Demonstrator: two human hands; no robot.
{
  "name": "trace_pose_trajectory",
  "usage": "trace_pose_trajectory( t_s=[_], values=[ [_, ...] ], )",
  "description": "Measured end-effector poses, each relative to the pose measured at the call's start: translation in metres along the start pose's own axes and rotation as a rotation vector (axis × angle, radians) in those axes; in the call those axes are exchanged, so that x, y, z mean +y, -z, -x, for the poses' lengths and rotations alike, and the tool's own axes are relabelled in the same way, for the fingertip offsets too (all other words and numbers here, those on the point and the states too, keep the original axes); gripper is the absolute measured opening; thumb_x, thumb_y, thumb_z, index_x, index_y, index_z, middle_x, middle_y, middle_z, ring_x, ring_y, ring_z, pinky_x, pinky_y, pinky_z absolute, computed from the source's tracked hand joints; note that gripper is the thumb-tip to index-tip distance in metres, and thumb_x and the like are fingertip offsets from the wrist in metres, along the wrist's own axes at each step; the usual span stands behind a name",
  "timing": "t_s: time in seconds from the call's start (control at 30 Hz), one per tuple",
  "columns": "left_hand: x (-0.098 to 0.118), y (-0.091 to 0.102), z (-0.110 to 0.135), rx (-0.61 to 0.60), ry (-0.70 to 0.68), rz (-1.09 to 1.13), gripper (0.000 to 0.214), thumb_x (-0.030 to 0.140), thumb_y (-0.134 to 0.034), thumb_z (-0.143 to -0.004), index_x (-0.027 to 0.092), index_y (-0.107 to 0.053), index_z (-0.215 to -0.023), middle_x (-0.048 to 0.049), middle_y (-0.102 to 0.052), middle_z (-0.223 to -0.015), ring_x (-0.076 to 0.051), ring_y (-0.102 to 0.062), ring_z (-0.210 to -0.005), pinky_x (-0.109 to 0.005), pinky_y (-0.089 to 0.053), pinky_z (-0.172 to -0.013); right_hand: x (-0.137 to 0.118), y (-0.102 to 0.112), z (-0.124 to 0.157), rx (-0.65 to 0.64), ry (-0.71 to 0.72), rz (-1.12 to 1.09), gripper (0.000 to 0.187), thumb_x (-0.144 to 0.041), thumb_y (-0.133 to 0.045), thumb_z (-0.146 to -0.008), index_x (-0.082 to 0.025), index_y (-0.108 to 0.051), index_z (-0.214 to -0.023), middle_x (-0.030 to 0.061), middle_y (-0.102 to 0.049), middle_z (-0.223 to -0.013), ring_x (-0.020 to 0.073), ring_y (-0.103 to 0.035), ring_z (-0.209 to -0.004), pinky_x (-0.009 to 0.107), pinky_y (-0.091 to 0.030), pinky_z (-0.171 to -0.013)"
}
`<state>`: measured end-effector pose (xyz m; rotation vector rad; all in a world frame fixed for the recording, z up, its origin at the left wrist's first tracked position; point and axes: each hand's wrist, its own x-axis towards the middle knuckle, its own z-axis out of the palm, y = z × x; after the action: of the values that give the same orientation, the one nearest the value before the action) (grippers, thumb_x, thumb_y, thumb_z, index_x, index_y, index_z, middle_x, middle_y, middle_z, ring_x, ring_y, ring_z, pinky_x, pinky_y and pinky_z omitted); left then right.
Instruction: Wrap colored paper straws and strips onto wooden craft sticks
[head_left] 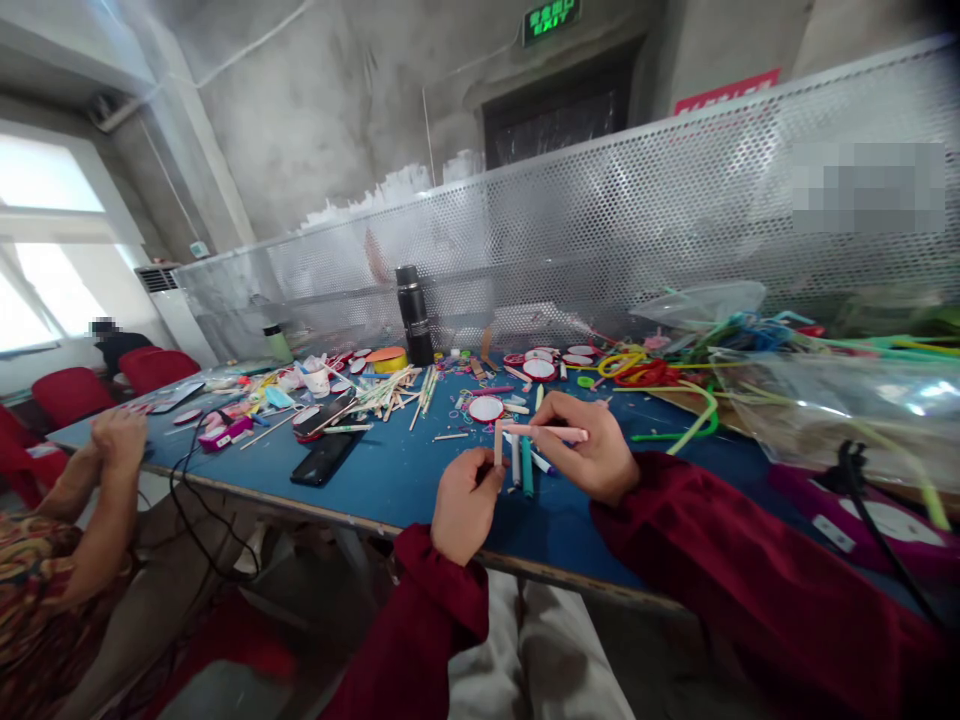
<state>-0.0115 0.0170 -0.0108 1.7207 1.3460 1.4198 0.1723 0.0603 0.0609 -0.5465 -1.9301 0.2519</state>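
In the head view, my left hand (465, 503) pinches a short, pale flat stick (498, 442), perhaps wooden, upright near the table's front edge. My right hand (589, 450) is closed around a pink pen (517, 430), its tip pointing left at the top of the stick. Whether the tip touches the stick I cannot tell. Just beyond and between my hands lie a teal marker (527, 472), a greyish marker (516, 466) and other pens. A round white disc with a red rim (486, 409) lies behind them.
Left of my hands are a black phone (321, 462) and a pile of thin sticks (386, 392). A black bottle (414, 315) stands by the perforated metal screen (675, 210). Coloured tubes (645, 370) and a purple device (862, 520) lie right. Another person's clasped hands (118, 440) are left.
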Motion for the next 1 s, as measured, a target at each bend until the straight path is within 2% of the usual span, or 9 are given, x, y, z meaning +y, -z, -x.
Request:
trace_pose_trajectory(
  t_s=[0.53, 0.63, 0.87, 1.0],
  values=[
    [0.007, 0.000, 0.002, -0.002, 0.030, 0.052, 0.017, 0.030, -0.056, -0.092, 0.019, -0.070, -0.092, 0.0013, -0.057, -0.072, -0.014, -0.052, -0.065, -0.024, -0.040, -0.062, 0.005, 0.002, 0.001, 0.091, -0.045, -0.051, 0.017, -0.028, -0.060, -0.089, -0.021, -0.058, -0.073, -0.0025, -0.054, -0.061, 0.0121, -0.046, -0.052, 0.027, -0.035, -0.049],
    [0.010, 0.000, 0.002, -0.018, 0.044, 0.063, 0.018, 0.029, -0.056, -0.092, 0.018, -0.071, -0.092, 0.0000, -0.060, -0.074, -0.015, -0.053, -0.067, -0.025, -0.040, -0.063, 0.002, 0.003, 0.002, 0.107, -0.020, -0.027, 0.017, -0.028, -0.059, -0.090, -0.021, -0.059, -0.074, -0.0019, -0.056, -0.062, 0.0127, -0.049, -0.052, 0.028, -0.037, -0.050],
    [0.010, 0.000, 0.005, -0.035, 0.077, 0.060, 0.020, 0.033, -0.058, -0.093, 0.019, -0.072, -0.097, -0.0032, -0.065, -0.080, -0.018, -0.058, -0.075, -0.026, -0.044, -0.065, -0.001, 0.000, 0.008, 0.059, 0.073, 0.049, 0.011, -0.025, -0.058, -0.091, -0.024, -0.059, -0.080, 0.0001, -0.063, -0.067, 0.0153, -0.058, -0.056, 0.030, -0.043, -0.054],
    [0.009, -0.001, 0.007, -0.075, 0.103, 0.071, 0.021, 0.035, -0.057, -0.095, 0.019, -0.071, -0.094, -0.0034, -0.066, -0.083, -0.017, -0.057, -0.074, -0.026, -0.044, -0.066, 0.000, -0.001, 0.008, 0.014, 0.075, 0.063, 0.008, -0.023, -0.058, -0.091, -0.025, -0.059, -0.083, 0.0002, -0.066, -0.069, 0.0158, -0.062, -0.059, 0.029, -0.046, -0.056]
  ],
)
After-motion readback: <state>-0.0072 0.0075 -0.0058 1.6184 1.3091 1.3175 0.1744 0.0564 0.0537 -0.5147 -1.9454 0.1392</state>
